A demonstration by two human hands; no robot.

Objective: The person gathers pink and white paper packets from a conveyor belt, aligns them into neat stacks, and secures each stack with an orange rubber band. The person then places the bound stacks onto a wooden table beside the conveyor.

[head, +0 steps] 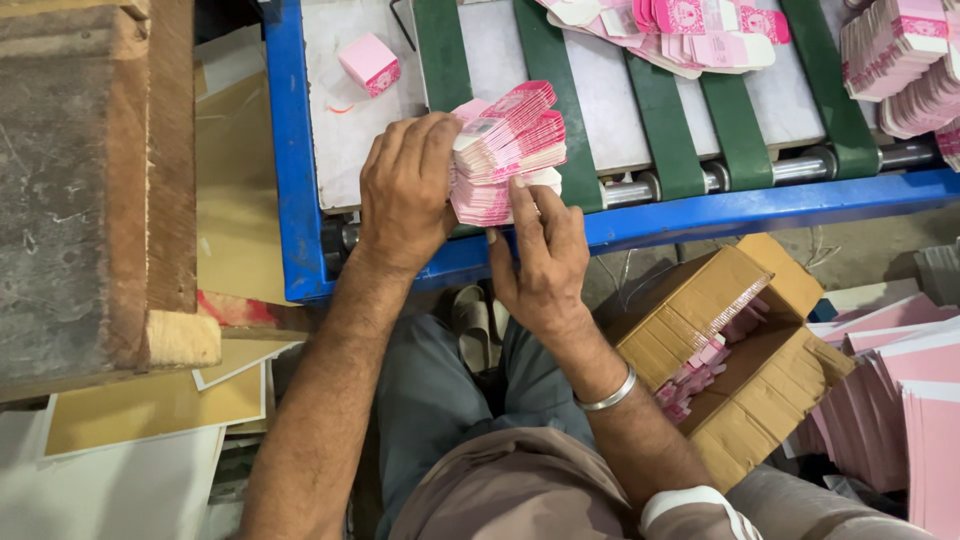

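Head view, looking down over the person's lap.

Both hands on 1 fanned stack of pink-and-white flat carton blanks (505, 150), which sits at the near edge of the blue-framed metal conveyor table (290, 180) – just by the roller end. Left hand (408, 190) wraps the stack's left side, fingers curled over the top edge, closed on it. Right hand (545, 255) presses from below/right w/ fingers fairly straight, index tip touching the lowest blanks; thumb side hidden, so full grip there can't be told. Silver metal bangle (610, 393) on right wrist.

Table: green flat conveyor belts (655, 110) run away from the person over a grey plate. More loose pink blanks (690, 35) piled across the belts at the far end; further bundles of same blanks (900, 50) at far right. 1 small folded pink box (369, 63) stands alone on the plate, left of the belts, well apart from the hands.

Floor, right of the knees – open brown cardboard box (745, 370) w/ pink blanks packed on edge inside. Beside it, stacked pink printed sheets (925, 390). Left: worn wooden block (90, 190), w/ brown card sheets (150, 405) lying below it.
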